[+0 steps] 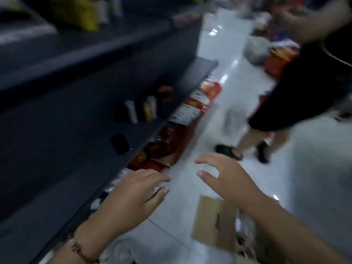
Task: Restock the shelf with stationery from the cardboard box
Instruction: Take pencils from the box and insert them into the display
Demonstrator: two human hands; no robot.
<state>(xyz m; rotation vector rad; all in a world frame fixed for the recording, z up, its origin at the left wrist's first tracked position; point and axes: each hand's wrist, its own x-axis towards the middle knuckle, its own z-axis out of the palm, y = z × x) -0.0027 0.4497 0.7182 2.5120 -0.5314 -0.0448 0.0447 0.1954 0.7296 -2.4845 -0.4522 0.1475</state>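
We see free room over the white floor point(209, 115), in the strip between the dark shelf point(106, 119) and a second person's legs point(245, 141). Our left hand point(133, 195) and right hand point(226, 178) are above this strip, both with loose fingers and holding nothing. The shelf's front edge limits the left side, with red packets point(165, 149) below it. The cardboard box point(215, 221) blocks the low right side. The picture is blurred, so small things on the shelf are unclear.
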